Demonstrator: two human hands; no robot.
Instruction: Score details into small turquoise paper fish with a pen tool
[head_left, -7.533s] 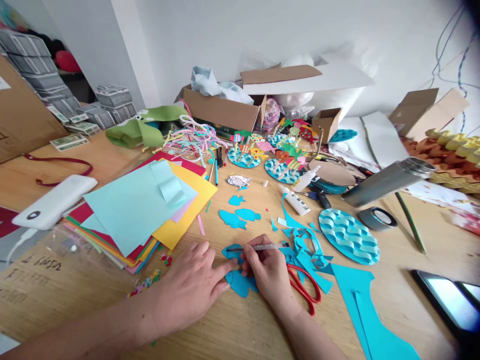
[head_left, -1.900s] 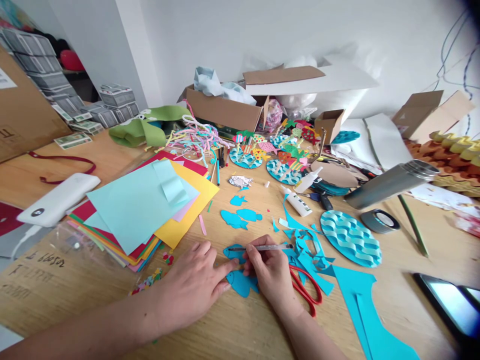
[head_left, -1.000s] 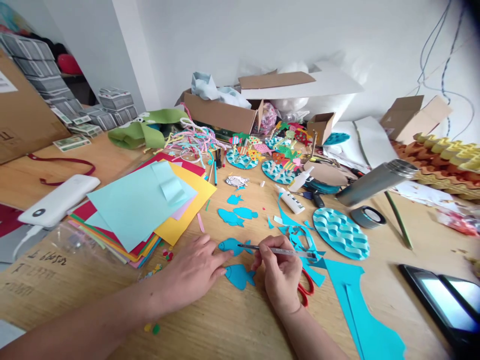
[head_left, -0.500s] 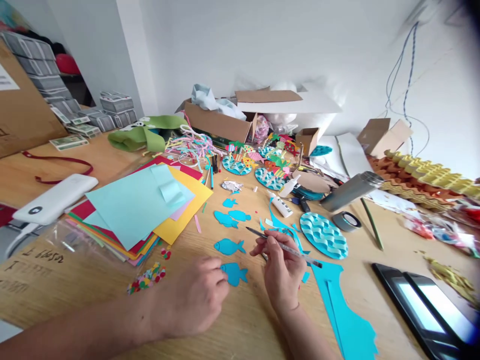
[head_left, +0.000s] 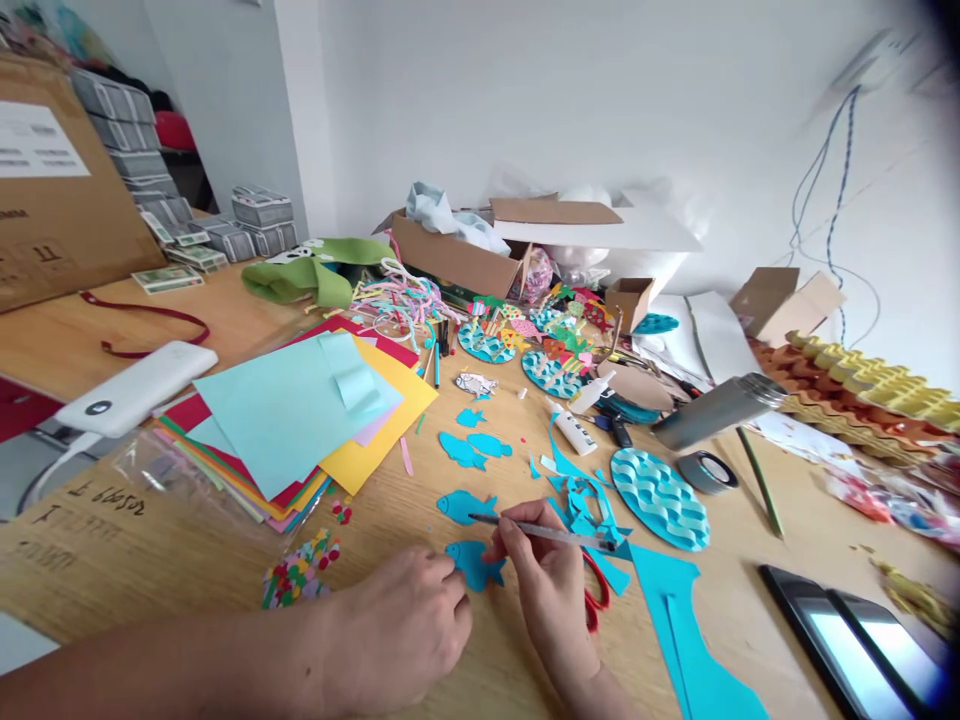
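Pale wall (head_left: 525, 100); wooden table (head_left: 397, 505) bearing paper fish (head_left: 465, 506).

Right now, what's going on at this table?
A person is working on paper fish. The right hand holds a pen, its tip at the upper blue fish; contact is hard to tell. The left hand is curled beside the lower blue fish. Red-handled scissors lie partly hidden behind the right hand, near blue paper scraps.

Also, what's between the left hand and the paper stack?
Head view: coloured paper dots on the wooden table, between the left hand and the paper stack.
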